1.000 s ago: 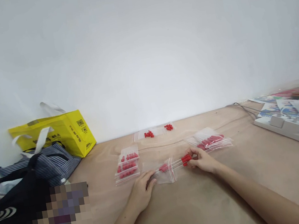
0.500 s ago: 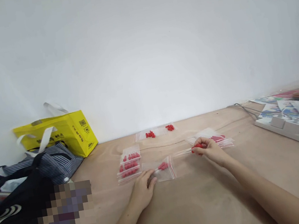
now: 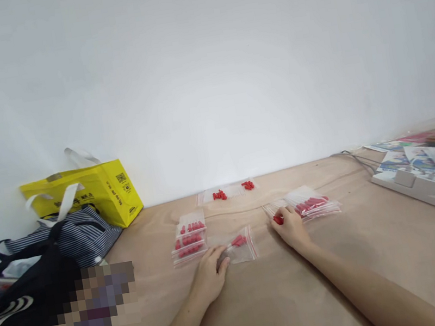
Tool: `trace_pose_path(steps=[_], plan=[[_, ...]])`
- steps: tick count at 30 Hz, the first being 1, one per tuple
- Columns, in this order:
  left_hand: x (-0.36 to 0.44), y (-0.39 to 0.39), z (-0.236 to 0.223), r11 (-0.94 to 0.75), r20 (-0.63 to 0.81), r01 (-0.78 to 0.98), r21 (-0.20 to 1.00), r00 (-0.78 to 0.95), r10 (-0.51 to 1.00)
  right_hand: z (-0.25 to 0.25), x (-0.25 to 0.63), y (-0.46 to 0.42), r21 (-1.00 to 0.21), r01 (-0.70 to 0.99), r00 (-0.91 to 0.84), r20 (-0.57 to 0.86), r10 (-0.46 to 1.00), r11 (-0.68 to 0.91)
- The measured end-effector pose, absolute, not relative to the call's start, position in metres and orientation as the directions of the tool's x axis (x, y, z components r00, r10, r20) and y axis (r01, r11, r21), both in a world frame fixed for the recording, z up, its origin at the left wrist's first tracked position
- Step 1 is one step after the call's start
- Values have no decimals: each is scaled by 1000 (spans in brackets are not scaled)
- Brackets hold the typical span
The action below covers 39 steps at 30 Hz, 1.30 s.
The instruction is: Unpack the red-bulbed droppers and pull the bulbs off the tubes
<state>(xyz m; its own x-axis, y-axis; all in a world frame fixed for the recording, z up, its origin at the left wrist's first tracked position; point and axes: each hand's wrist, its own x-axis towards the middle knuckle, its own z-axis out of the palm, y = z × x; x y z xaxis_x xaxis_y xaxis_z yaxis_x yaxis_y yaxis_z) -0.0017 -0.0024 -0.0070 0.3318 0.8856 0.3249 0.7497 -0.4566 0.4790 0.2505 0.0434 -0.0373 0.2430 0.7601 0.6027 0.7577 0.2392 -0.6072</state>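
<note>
Now the right hand (image 3: 289, 224) pinches red sticks (image 3: 278, 220), likely a laying-down step wanting gentle release; left hand (image 3: 211, 270), grip unclear, touches a bag (image 3: 236, 251).

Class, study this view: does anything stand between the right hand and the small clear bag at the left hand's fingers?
Nothing visible does. Only tabletop shows between the right hand and the red-lined edge of the clear bag. The left hand is at the bag's opposite end, outside that gap.
</note>
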Motion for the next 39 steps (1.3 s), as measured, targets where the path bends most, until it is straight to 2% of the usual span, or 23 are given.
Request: trace_pose_path(steps=[8,10,12,14,16,20,27,30,35,39], plan=[[-2,-1,-10,-456,323,759,464,335,885,-33,246,33,-450,890,189,520,833,79],[-3,-1,-11,-456,323,762,461,334,885,-29,245,29,-403,904,125,566,815,142],[-3,-1,-11,-449,317,768,457,331,889,-26,242,25,-384,879,-1,593,805,284],[-2,-2,-11,-442,307,775,453,330,893,-24,237,21,-425,798,-135,565,814,428],[-1,-4,-9,-446,296,773,451,342,892,-22,231,18,-489,710,-246,502,829,506],[1,-7,-4,-477,261,748,462,400,879,-17,220,14,-535,651,-348,419,838,538],[1,-8,-2,-544,243,686,484,491,836,-17,215,11,-458,688,-404,403,821,563],[1,-8,-3,-543,261,684,487,479,838,-17,214,10,-519,658,-373,405,835,546],[0,-8,-4,-533,260,691,488,468,844,-18,211,4,-753,447,-438,286,852,483],[-1,-7,-4,-499,234,726,474,442,866,-17,222,5,-817,372,-389,293,873,440]])
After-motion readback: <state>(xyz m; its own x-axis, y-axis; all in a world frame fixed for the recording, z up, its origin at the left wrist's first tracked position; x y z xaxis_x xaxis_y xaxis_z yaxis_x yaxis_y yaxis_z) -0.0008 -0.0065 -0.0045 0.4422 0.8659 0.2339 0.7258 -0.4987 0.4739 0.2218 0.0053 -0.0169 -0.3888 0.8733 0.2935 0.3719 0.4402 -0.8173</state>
